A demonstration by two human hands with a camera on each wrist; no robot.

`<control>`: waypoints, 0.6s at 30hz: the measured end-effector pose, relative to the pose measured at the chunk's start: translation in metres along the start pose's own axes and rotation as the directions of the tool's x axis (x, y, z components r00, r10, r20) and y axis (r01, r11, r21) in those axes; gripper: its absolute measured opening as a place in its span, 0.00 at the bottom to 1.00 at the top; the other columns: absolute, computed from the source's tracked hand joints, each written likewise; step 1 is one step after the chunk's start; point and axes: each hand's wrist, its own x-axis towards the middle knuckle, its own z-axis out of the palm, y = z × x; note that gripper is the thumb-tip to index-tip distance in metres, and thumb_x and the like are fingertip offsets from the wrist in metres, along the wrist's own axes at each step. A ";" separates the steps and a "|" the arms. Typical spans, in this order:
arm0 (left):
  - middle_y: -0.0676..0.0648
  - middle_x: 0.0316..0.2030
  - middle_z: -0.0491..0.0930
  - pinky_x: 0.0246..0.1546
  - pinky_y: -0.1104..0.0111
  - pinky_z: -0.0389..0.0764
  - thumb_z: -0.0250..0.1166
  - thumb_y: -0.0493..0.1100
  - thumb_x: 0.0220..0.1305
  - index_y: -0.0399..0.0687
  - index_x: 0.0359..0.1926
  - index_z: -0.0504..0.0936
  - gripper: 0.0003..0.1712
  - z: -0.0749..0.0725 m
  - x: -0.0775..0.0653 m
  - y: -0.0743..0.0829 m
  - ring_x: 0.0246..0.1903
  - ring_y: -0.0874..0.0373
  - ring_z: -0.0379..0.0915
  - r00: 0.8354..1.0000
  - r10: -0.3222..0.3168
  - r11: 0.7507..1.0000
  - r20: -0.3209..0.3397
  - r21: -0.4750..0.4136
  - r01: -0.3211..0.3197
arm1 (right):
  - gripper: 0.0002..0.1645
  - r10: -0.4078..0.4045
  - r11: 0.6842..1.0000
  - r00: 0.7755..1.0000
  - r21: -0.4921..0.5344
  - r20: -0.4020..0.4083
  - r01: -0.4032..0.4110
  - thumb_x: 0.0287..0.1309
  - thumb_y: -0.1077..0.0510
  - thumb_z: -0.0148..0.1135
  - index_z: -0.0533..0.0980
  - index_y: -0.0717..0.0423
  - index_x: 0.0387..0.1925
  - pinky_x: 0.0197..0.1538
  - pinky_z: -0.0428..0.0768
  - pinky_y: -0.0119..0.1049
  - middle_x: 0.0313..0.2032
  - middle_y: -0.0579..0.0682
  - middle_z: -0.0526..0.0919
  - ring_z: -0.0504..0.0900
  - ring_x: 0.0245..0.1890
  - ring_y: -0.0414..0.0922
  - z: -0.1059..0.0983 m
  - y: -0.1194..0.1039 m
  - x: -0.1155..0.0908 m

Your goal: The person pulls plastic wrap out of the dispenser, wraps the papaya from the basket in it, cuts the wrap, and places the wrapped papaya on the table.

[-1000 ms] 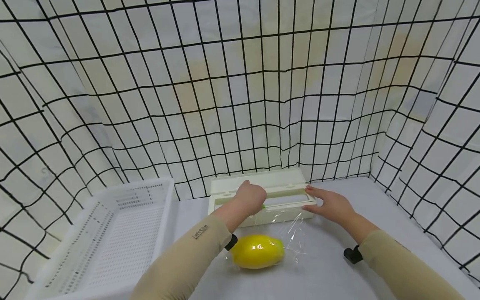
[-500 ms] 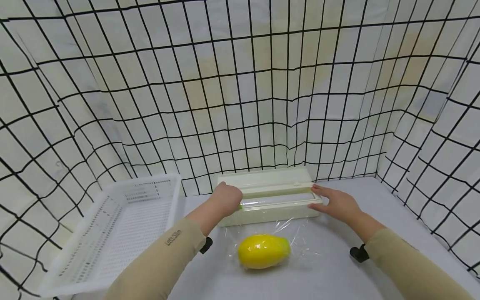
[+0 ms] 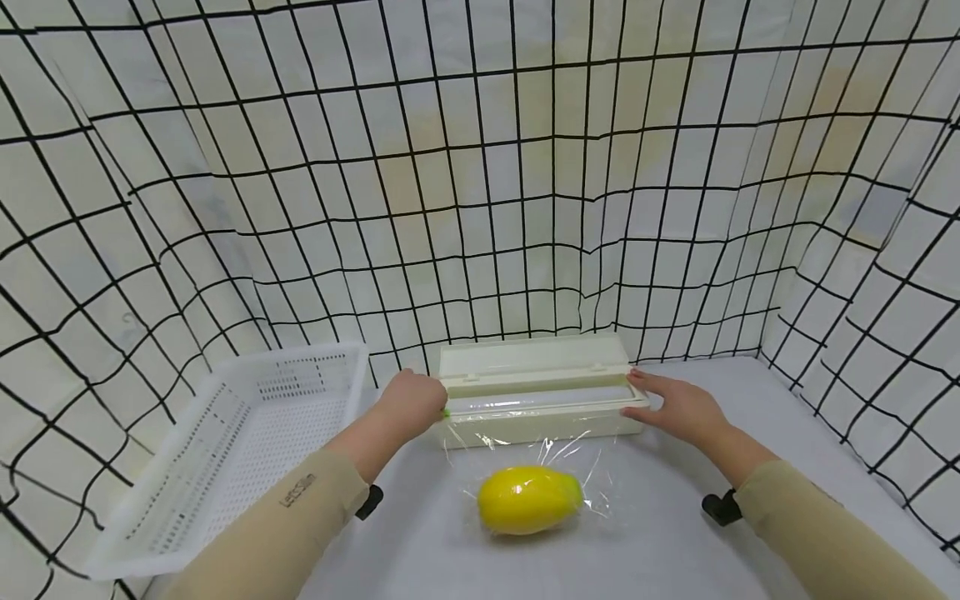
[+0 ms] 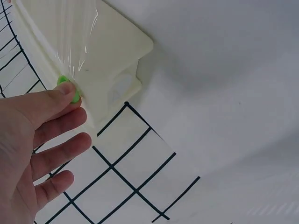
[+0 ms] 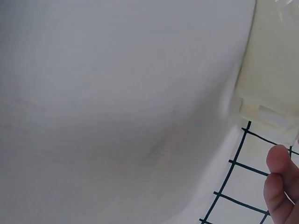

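Observation:
A cream cling film dispenser [image 3: 540, 427] stands at the back of the table, lid raised, with a white roll inside. My left hand [image 3: 408, 404] is at its left end, thumb and forefinger pinching a small green slide cutter [image 4: 74, 95] on the edge; the other fingers are loosely bent. My right hand [image 3: 678, 410] grips the dispenser's right end between thumb and fingers; in the right wrist view only some fingertips [image 5: 279, 161] show. Clear cling film [image 3: 551, 450] hangs from the front edge over a yellow oval fruit [image 3: 528, 500] with a greenish tip.
A white perforated plastic basket [image 3: 352, 392] stands on the left of the white-covered table [image 3: 660, 533]. Black wire mesh [image 3: 555, 200] rises behind the dispenser and along both sides.
My left hand has slid leftward along the dispenser's edge with the green cutter, from near the middle to the left end. My right hand stays on the right end.

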 end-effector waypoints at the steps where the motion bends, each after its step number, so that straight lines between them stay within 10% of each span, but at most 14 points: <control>1: 0.57 0.16 0.74 0.41 0.57 0.76 0.69 0.43 0.60 0.54 0.19 0.80 0.13 0.001 -0.001 -0.001 0.19 0.61 0.62 1.000 -0.009 1.000 -0.002 -0.003 0.009 | 0.53 -0.006 1.000 1.000 -0.001 -0.001 0.006 0.50 0.19 0.57 0.70 0.47 0.68 0.57 0.72 0.61 0.69 0.49 0.68 0.71 0.63 0.63 0.000 0.000 0.000; 12: 0.53 0.41 0.84 0.47 0.53 0.76 0.69 0.54 0.62 0.54 0.46 0.87 0.15 0.021 -0.012 0.012 0.44 0.53 0.81 0.987 -0.087 0.989 -0.139 -0.128 0.069 | 0.54 -0.017 1.000 1.000 -0.002 0.024 0.017 0.51 0.20 0.57 0.69 0.50 0.69 0.58 0.71 0.62 0.70 0.51 0.67 0.71 0.63 0.64 -0.003 0.000 -0.001; 18: 0.55 0.42 0.85 0.49 0.55 0.74 0.72 0.51 0.59 0.57 0.44 0.87 0.12 0.033 -0.011 0.019 0.46 0.53 0.79 0.973 -0.065 0.990 -0.222 -0.138 0.035 | 0.57 0.004 0.999 0.998 0.042 0.059 -0.006 0.51 0.20 0.56 0.65 0.50 0.72 0.60 0.69 0.64 0.72 0.51 0.64 0.68 0.65 0.64 -0.005 -0.003 -0.003</control>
